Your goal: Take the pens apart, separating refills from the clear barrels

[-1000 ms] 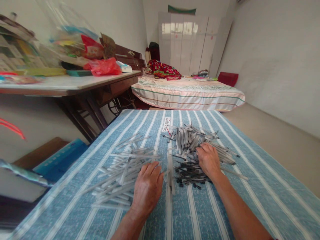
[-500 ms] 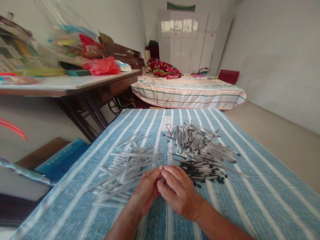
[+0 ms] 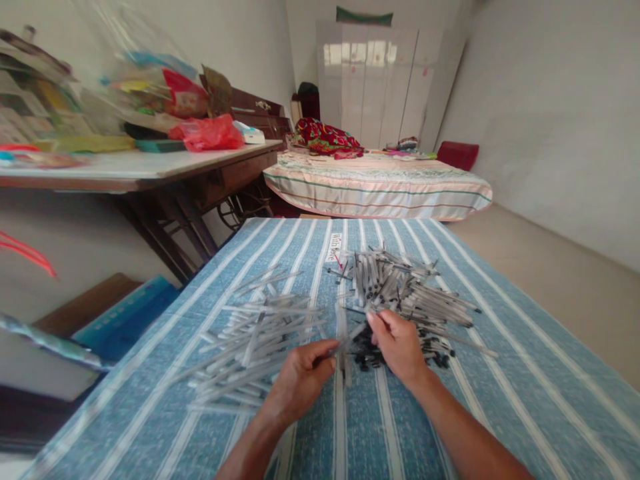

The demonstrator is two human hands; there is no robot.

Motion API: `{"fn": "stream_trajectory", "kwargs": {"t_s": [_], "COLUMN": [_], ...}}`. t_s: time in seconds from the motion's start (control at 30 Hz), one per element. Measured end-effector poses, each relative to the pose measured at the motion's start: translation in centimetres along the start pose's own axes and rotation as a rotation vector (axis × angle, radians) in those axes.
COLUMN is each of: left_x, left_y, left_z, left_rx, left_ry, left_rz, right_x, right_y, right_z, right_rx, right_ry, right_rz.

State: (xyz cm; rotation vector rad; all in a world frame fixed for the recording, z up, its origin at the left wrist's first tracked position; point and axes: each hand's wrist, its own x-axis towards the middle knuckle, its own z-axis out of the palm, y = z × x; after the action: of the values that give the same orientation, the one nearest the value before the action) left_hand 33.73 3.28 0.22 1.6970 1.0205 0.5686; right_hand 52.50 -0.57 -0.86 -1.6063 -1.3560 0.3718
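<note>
Translucent pen tubes (image 3: 245, 347) lie in a loose pile left of centre on the striped cloth. At the right is a second pile of tubes with dark ends (image 3: 400, 287), and thin black pieces (image 3: 367, 353) lie at its near side. My left hand (image 3: 303, 373) pinches the near end of a translucent tube (image 3: 356, 331) between thumb and fingers. My right hand (image 3: 397, 343) is closed at the tube's other end, above the black pieces; what its fingertips hold is too small to make out. Beneath the held tube, more translucent pieces lie on the cloth.
A blue-and-white striped cloth (image 3: 200, 427) covers the table. On the left stands a desk (image 3: 165, 170) with a red plastic bag (image 3: 213, 133) and other bags. Beyond the table is a bed (image 3: 380, 183), and a blue box (image 3: 125, 320) sits low at the left.
My hands have moved apart; they were together over the middle. My right hand has gone right and forward to the black pieces, and a tube now shows between the hands.
</note>
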Motion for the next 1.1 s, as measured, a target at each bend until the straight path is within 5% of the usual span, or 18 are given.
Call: {"fn": "stream_trajectory", "kwargs": {"t_s": [0.3, 0.73, 1.1], "left_x": [-0.1, -0.2, -0.3], "left_y": [0.4, 1.3, 1.5], "left_z": [-0.3, -0.9, -1.0], "left_rx": [0.261, 0.200, 0.142], "left_ry": [-0.004, -0.073, -0.076], "left_rz": [0.178, 0.152, 0.123], "right_x": [0.4, 0.7, 0.9], "right_y": [0.3, 0.8, 1.4], "right_z": [-0.2, -1.2, -1.5], "right_rx": [0.274, 0.464, 0.478], "right_ry": [-0.284, -0.516, -0.554], "right_rz": [0.278, 0.161, 0.209]}}
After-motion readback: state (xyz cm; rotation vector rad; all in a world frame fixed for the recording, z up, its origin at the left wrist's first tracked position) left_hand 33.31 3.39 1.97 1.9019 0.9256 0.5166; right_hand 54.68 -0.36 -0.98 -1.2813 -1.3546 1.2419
